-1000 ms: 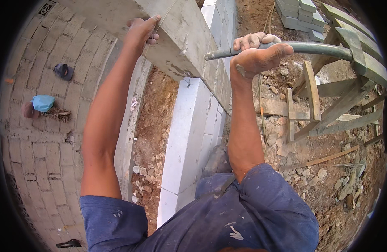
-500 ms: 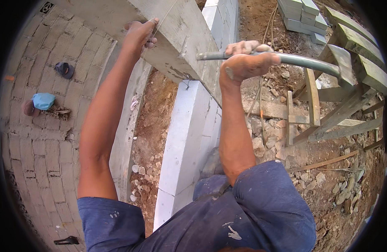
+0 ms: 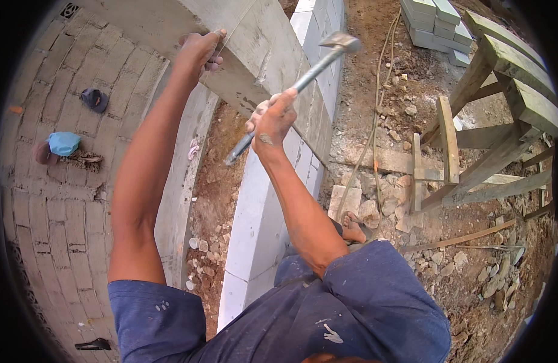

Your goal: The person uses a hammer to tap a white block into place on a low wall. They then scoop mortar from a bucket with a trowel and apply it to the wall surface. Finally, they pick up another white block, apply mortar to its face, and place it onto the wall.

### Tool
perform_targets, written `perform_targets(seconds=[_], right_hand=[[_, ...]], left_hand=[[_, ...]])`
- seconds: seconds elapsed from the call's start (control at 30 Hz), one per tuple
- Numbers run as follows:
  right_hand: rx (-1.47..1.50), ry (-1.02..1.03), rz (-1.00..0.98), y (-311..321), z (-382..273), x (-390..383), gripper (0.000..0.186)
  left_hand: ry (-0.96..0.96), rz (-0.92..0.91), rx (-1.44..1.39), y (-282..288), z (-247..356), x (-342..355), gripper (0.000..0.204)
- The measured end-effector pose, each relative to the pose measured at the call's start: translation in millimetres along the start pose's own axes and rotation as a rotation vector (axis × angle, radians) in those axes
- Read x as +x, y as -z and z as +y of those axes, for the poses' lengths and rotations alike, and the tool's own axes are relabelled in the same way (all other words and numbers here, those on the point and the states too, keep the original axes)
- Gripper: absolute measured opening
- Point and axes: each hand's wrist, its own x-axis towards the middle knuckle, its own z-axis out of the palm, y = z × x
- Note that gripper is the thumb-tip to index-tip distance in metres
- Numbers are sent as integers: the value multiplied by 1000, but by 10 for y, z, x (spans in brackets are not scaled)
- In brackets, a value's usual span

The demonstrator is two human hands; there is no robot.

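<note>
My right hand [image 3: 273, 121] is wrapped round the metal handle of a hammer [image 3: 318, 68]. Its head points up and away, above the far stretch of the block wall; the handle's end sticks out below my fist. Farther left, my left hand [image 3: 200, 53] is closed at the side of a grey concrete beam [image 3: 264, 51], fingers curled in beside a thin string [image 3: 233, 31]. Whatever those fingers pinch, if anything, is too small or hidden to name. Under the beam runs a wall of pale blocks [image 3: 255, 224], close in front of my body.
A wooden trestle [image 3: 451, 142] stands to the right on rubble and soil. Beyond it are stacked pale blocks [image 3: 433, 27] and a hose [image 3: 376, 115]. At left, a blockwork surface [image 3: 55, 230] bears a dark cap [image 3: 94, 100] and a blue cloth-like item [image 3: 63, 144].
My right hand and the hammer have swung from the right over to the left, the hammer's head now pointing up and away. My left hand stays at the beam. A sandalled foot has come into sight.
</note>
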Motion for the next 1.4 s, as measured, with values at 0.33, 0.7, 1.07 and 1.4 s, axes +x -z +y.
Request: perform_targets(seconds=[0.33,0.7,1.07,1.4], right_hand=[[112,244,-94,-62,-538,294,58],[-19,-143,-203,56,-585,233,54],[-179,-750,-232,286,140,-97,53],[-43,-338,-122,114,497,190,53]], left_hand=[[36,70,11,30,-84,22,38],[45,37,-10,75,-249,123,51],[84,-60,-32,53,-228,38,53],[49,-15,-24,-8,-71,83,46]])
